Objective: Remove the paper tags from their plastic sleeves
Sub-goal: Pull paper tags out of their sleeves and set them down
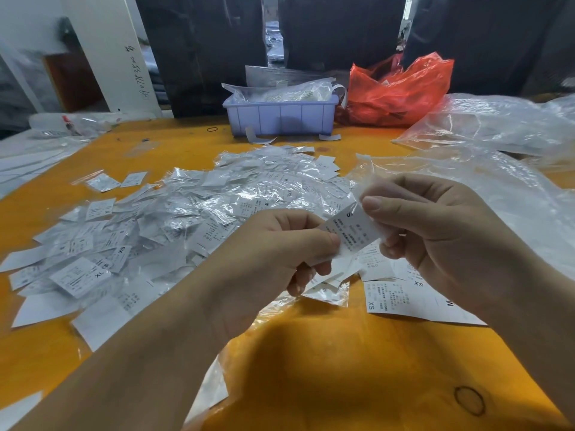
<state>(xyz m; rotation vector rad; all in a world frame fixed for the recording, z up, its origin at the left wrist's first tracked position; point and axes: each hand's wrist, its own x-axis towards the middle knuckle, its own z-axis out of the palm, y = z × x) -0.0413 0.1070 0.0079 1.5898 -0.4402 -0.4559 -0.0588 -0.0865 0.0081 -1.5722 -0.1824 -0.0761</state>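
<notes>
Paper tag (350,233), printed with an "S" and rows of small text, sits in mid-air between both hands, above the near centre of the orange surface (342,368).

Left hand (273,253): thumb and forefinger pinch the tag's lower left end. Grip narrow, closed on paper.

Right hand (435,231): thumb and fingers pinch the upper right end, where a clear plastic sleeve (368,188) shows pale and blurred above the thumb. Grip narrow, closed on the sleeve. How much of the tag is inside the film I cannot tell.

Step in hand, as judged: extraction, with one hand on the paper and one on the film, set to pull apart.

Next move calls for: a straight pull along the tag's length, the right pinch on film only, since clamping the paper through it would stall the slide. Thin film is likely to cling.

Surroundings: large heap of sleeved tags (193,213) to the left and behind the hands; a few bare tags (401,298) lie flat under the right hand. Lavender bin (280,116) and red bag (401,88) at the far edge.
</notes>
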